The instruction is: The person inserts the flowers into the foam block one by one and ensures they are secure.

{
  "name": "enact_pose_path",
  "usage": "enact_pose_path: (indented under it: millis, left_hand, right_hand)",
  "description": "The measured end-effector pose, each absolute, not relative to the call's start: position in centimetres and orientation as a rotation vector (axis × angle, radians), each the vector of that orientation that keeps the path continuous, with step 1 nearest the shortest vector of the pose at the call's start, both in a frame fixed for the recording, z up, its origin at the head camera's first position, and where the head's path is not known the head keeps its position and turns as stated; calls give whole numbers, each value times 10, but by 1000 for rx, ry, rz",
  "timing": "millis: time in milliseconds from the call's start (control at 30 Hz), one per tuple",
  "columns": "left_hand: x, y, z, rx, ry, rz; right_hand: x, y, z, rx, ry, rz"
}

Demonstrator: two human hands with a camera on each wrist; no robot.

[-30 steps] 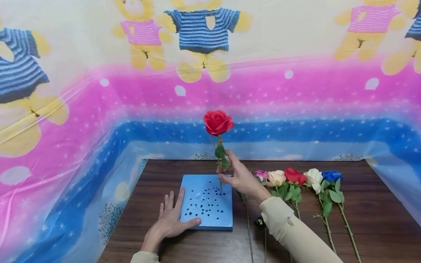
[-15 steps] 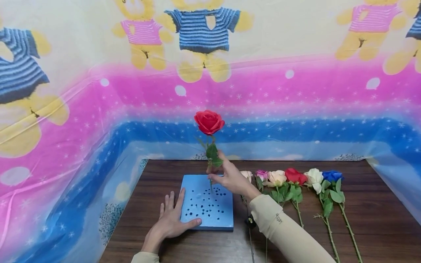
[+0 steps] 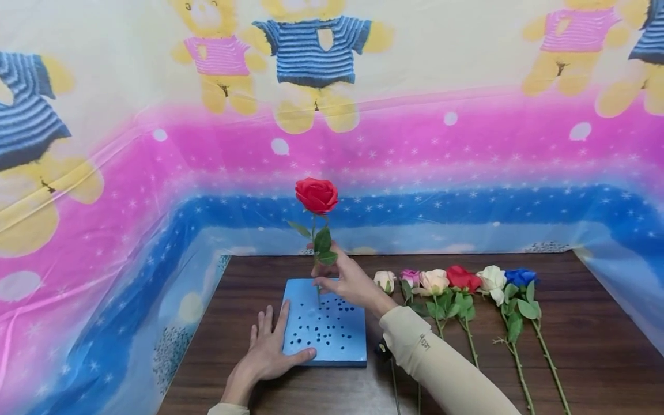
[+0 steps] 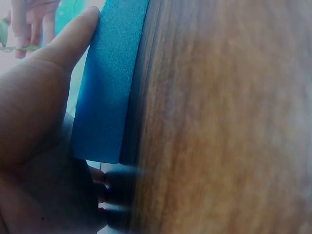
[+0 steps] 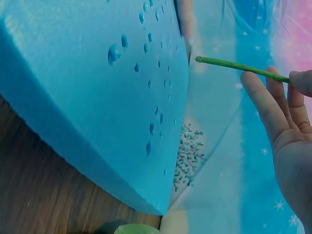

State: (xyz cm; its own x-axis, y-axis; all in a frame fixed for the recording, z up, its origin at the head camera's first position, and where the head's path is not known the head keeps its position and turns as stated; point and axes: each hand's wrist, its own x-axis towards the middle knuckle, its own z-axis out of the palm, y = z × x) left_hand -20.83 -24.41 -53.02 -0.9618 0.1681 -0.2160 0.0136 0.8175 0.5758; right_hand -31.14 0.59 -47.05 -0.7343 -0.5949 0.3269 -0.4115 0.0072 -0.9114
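A red rose stands upright in my right hand, its green stem pinched between thumb and fingers. In the right wrist view the stem's lower end points at the blue foam board and shows apart from its surface. The board lies flat on the table, its top dotted with many small dark holes. My left hand rests at the board's front left corner, thumb laid over the front edge and straight fingers along the left side. The left wrist view shows that thumb against the board's side.
Right of the board lie several roses in a row: a cream one, a pink one, a peach one, another red one, a white one and a blue one. A bear-printed cloth hangs behind the wooden table.
My right hand has moved left with the red rose, carrying it over the board from its right part toward the middle. The left hand stays at the board's corner.
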Motion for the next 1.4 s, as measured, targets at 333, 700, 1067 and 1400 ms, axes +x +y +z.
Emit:
enact_pose_path:
  millis: [333,700,1067,1400]
  left_hand:
    - [-207,-246,-533,127,2737,863]
    - [-209,-244,-534,140,2746,853]
    - [-213,-240,-533,150,2749,849]
    - [-213,-240,-532,132,2748,836]
  right_hand:
    - [-311,-12,-471,-1094,2138,-1771]
    - [-315,-21,-477,-1085,2188,-1782]
    - [-319,-29,-484,-1025,2228,-1780]
    - [-323,-42,-491,-996,2267,-1755]
